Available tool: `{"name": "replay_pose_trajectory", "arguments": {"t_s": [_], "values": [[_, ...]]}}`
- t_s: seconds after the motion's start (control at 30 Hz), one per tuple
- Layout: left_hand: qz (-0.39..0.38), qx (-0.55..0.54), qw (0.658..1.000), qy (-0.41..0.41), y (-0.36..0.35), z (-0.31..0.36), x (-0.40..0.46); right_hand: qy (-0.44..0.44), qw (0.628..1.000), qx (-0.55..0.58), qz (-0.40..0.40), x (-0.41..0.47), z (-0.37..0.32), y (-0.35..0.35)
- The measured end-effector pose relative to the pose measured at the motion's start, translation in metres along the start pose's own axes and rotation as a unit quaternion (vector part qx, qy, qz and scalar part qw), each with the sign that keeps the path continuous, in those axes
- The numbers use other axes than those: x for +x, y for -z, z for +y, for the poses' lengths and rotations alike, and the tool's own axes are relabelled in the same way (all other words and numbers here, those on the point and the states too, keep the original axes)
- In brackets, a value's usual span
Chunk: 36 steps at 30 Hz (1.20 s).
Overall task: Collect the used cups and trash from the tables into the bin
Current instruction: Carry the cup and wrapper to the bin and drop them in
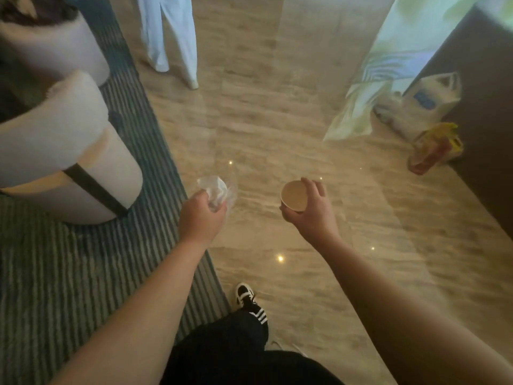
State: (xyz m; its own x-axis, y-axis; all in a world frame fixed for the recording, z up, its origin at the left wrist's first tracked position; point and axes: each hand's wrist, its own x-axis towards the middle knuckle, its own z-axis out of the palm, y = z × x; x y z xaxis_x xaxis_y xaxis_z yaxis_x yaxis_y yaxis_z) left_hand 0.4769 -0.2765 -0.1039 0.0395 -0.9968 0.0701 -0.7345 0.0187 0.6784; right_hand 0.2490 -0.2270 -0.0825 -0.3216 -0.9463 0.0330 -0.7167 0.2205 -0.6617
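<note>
My left hand is closed around a crumpled white tissue with clear plastic wrap, held out over the edge of the carpet. My right hand grips a brown paper cup by its side, with the open mouth tilted toward me; the cup looks empty inside. Both hands hang at about waist height above the glossy floor. No bin is visible in this view.
White armchairs stand on a striped grey-green carpet at left. A person in pale trousers stands ahead. At right, a dark counter has a white bag and a yellow-red bag at its base.
</note>
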Motion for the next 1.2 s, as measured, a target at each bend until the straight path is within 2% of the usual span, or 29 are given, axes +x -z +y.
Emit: {"name": "replay_pose_trajectory", "arguments": {"t_s": [0.17,0.47,0.67,0.83,1.0,1.2], "values": [[0.031,-0.003,0.999,0.023,-0.01,0.017,0.115,0.032,0.999,0.001,-0.009,0.133,-0.026,-0.014],[0.071,0.021,0.99,0.116,-0.025,0.014,0.294,0.094,0.992,0.025,-0.077,0.342,-0.074,-0.078],[0.102,0.026,0.986,0.13,-0.055,0.022,0.465,0.138,0.985,0.022,-0.1,0.531,-0.092,-0.117],[0.136,0.013,0.978,0.156,-0.052,0.039,0.599,0.171,0.977,0.022,-0.128,0.68,-0.133,-0.132],[0.191,0.013,0.962,0.194,-0.043,0.032,0.682,0.201,0.965,0.025,-0.166,0.778,-0.179,-0.17],[0.228,0.023,0.943,0.24,-0.023,-0.027,0.756,0.252,0.938,0.017,-0.238,0.861,-0.241,-0.257]]}}
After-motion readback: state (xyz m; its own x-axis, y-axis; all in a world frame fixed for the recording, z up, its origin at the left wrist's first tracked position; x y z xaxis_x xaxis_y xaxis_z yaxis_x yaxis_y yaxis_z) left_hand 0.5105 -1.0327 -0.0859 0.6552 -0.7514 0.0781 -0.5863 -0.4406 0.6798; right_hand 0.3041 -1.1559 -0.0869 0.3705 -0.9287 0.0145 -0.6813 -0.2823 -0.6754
